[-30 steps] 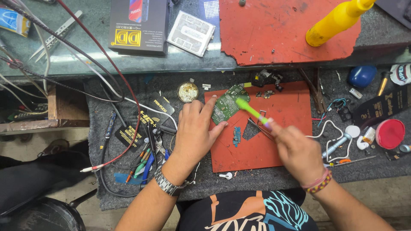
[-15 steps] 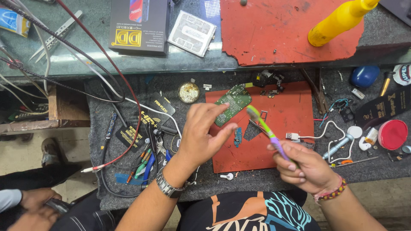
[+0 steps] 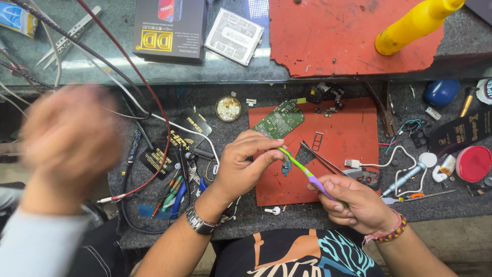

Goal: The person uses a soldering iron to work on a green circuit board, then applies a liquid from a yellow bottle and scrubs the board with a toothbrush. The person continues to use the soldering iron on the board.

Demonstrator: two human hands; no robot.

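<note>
1. Left hand (image 3: 243,164): fingers pinch the head end of the green-and-purple brush (image 3: 306,174). Right hand (image 3: 361,202): closed around the handle.
2. Change: a second ago the bristles touched the green circuit board (image 3: 279,119); now the brush is lifted off, so scrubbing has paused.
3. Brush hangs over the red mat (image 3: 348,133). Long axis diagonal, head pointing upper left.
4. Blurred hand (image 3: 69,138) of another person at left.

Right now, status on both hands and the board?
Left hand pinches brush head, just below green board. Right hand grips brush handle. Tweezers on red mat; another person's blurred hand at left.
</note>
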